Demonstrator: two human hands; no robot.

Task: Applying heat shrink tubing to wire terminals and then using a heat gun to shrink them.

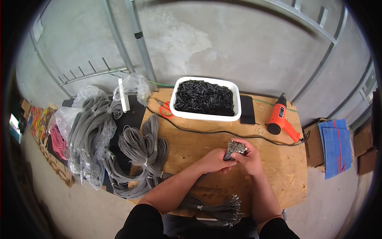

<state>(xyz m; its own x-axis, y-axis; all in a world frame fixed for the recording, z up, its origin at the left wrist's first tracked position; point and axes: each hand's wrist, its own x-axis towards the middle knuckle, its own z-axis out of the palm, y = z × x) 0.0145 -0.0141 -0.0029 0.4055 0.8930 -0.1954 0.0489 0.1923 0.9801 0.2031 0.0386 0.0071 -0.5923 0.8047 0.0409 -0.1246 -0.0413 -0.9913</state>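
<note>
Between my two hands, over the front middle of the table, is a bundle of grey cables [235, 147], its many silvery ends packed together and facing up. My left hand [217, 160] is closed around the bundle's left side. Gripping it from the right is my right hand [249, 157], with the thumb against the near side. Behind my left forearm the bundle's cables are mostly hidden. Close to my body lies another tied bundle of grey cables [217, 207], its metal-tipped ends fanned to the right.
A white tub [173, 104] of short black tubes stands at the back. Beside it are a black phone-like slab [247, 110], an orange heat gun [279, 118] and red-handled pliers [165, 109]. A black cord [207, 130] crosses the table. Coiled grey cables [145, 147] fill the left.
</note>
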